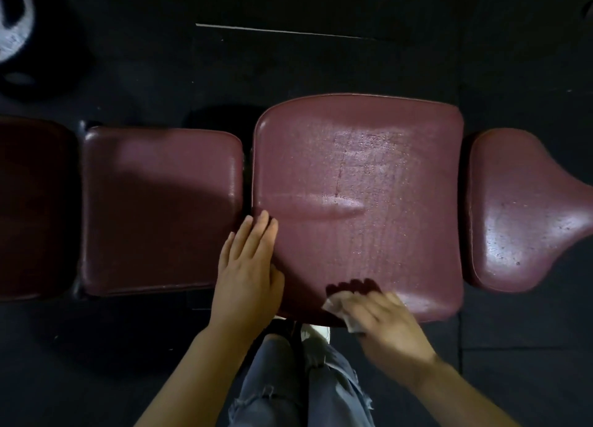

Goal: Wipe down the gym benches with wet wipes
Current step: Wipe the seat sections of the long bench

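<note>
Nearest, the right hand (pixel 385 314) presses a crumpled wet wipe (pixel 340 308) on the near edge of the big middle pad (pixel 359 176) of the maroon bench; it is blurred, so how its fingers lie on the wipe cannot be told. Just left, the left hand (pixel 248 266) rests flat, fingers straight, on that pad's near-left corner, steadying it. Farther in, the pad shines with damp streaks over most of its face, so it looks nearly done. The right end pad (pixel 519 214) glistens too. The left pad (pixel 160 208) looks duller, probably still unwiped.
</note>
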`<state>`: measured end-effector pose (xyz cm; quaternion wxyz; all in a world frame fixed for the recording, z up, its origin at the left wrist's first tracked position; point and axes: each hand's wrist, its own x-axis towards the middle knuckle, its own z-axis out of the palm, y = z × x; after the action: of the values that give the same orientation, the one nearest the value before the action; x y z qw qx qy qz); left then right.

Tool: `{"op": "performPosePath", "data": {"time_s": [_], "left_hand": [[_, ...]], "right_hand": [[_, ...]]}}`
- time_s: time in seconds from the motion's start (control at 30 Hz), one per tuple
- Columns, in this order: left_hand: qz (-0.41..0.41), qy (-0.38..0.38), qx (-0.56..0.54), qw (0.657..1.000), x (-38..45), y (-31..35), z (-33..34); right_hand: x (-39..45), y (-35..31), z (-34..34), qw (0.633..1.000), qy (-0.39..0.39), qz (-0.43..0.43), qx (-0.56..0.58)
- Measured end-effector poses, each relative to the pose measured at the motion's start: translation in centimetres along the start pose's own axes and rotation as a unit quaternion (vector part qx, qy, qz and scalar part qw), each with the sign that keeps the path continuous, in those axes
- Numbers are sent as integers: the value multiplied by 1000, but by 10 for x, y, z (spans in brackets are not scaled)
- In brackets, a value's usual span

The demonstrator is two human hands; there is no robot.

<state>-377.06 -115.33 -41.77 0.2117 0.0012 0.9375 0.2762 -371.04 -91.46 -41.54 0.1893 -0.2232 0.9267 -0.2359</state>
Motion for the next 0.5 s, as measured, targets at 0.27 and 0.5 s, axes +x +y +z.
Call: {"op": "performPosePath", "data": {"time_s": [0.27,0.5], "left_hand": [[14,-10,8,1000,2,5,14],[22,-14,36,999,6,17,8]], "right_hand": [[217,90,-63,953,218,104,-183],[146,52,-45,959,244,123,-74]]}}
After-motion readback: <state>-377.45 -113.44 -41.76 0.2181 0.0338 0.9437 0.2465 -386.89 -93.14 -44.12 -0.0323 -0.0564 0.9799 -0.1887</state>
